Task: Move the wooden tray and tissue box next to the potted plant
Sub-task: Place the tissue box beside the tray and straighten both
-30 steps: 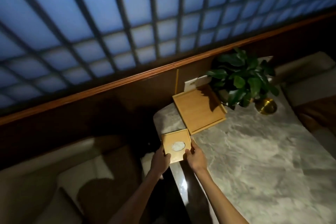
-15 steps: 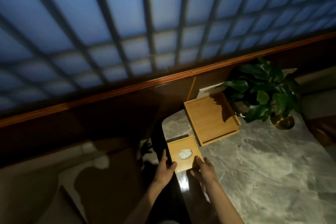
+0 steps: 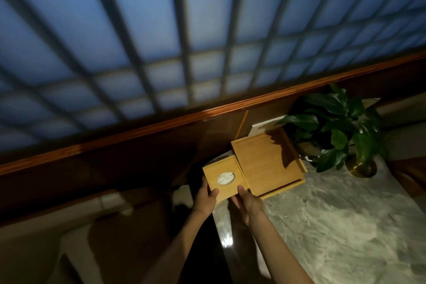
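1. Nearest, a marble-patterned table fills the lower right, pale grey with a glossy dark edge along its left side; below and to the left lie dim upholstered seats
2. Two bare forearms reach up from the bottom edge to the table's far left corner
3. The left hand clasps the left side of the tissue box, thumb on its top near the front edge
4. The right hand holds the box's near right corner, fingers curled against it; both hands are closed on the box
5. The box is square and wooden, with a round opening showing white tissue, and sits just beside the left edge of the wooden tray, seemingly touching it
6. The tray lies flat, its far right corner shaded by the leaves of the potted plant, whose brass-coloured pot stands just beside it
7. Behind runs dark wood panelling topped by a reddish rail, and above that a lattice window glowing blue
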